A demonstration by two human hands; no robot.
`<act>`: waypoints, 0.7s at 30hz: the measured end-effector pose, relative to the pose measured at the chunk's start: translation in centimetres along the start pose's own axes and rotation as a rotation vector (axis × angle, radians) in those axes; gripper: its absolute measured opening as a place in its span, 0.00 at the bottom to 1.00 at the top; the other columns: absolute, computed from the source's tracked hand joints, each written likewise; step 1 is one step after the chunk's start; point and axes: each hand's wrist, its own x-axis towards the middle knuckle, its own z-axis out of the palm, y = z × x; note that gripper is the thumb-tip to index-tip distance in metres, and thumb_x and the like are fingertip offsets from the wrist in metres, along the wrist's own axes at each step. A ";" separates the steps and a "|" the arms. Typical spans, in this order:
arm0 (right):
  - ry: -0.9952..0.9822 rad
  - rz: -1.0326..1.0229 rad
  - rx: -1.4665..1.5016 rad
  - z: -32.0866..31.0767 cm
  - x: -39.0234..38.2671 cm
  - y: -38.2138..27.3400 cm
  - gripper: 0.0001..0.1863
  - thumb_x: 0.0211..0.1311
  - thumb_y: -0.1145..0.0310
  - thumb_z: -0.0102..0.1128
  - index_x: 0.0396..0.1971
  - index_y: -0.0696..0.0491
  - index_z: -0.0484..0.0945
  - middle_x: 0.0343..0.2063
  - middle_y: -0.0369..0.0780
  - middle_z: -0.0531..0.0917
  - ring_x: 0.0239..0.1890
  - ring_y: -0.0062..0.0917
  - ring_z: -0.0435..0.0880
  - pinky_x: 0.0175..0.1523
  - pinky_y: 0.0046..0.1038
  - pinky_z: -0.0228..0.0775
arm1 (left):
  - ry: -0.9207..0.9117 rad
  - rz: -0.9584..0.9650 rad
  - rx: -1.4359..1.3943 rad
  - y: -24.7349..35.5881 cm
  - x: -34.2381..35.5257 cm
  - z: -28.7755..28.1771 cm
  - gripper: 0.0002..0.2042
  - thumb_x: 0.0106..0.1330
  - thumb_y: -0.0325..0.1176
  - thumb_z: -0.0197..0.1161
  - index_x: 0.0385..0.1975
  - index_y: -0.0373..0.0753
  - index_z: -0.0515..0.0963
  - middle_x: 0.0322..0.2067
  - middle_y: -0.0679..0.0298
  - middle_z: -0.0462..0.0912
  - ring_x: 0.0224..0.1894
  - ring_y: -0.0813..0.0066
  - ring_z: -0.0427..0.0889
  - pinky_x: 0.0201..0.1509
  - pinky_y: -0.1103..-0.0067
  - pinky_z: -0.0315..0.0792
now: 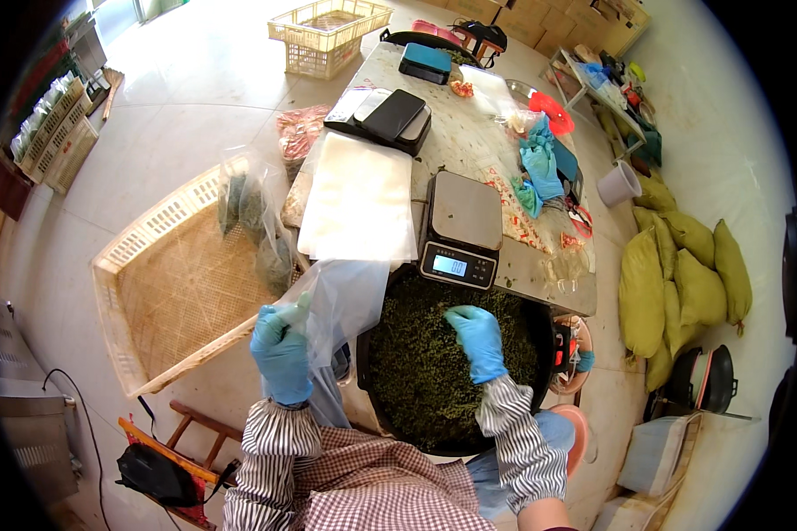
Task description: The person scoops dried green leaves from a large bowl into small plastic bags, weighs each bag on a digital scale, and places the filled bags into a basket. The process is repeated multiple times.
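My left hand [282, 354], in a blue glove, is closed on the edge of a clear plastic bag [345, 305]. The bag hangs out to the right, just below a stack of white bags [359, 195]. My right hand [478, 343], also gloved, is over a large black pan [366, 358] full of small dark-green dried bits [429, 372]. Its fingers are bunched together; whatever they may hold is too small to tell. Beyond the pan, a digital scale [465, 211] sits at the table's near edge with a bare platform and lit display.
Left of the table, a cream plastic crate [119, 292] holds filled clear bags [252, 212]. A second scale [363, 128] with a black phone-like slab stands farther back. Blue gloves [540, 164] lie on the table's right. Yellow-green sacks [700, 283] pile by the wall; a wooden stool [186, 442] stands lower left.
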 end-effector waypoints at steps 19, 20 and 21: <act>0.310 0.331 -0.174 -25.4 -8.1 22.4 0.11 0.60 0.65 0.66 0.28 0.58 0.87 0.20 0.40 0.85 0.19 0.21 0.81 0.26 0.27 0.71 | -0.017 0.030 0.121 -1.5 -0.3 -0.5 0.05 0.68 0.19 0.63 0.39 0.31 0.85 0.27 0.74 0.68 0.27 0.86 0.67 0.28 0.86 0.62; 0.319 0.432 -0.270 -25.5 -7.3 26.4 0.12 0.59 0.64 0.66 0.27 0.59 0.87 0.20 0.42 0.85 0.20 0.24 0.82 0.27 0.29 0.72 | -0.029 0.028 0.130 -1.9 -0.2 -0.6 0.06 0.70 0.20 0.62 0.41 0.32 0.85 0.28 0.75 0.68 0.28 0.87 0.68 0.29 0.87 0.62; 0.327 0.533 -0.367 -25.8 -6.5 30.3 0.12 0.57 0.64 0.67 0.27 0.60 0.86 0.20 0.43 0.85 0.21 0.27 0.84 0.28 0.31 0.74 | -0.037 0.026 0.137 -2.0 -0.4 -0.2 0.07 0.71 0.20 0.60 0.43 0.32 0.84 0.28 0.76 0.67 0.28 0.88 0.68 0.29 0.88 0.62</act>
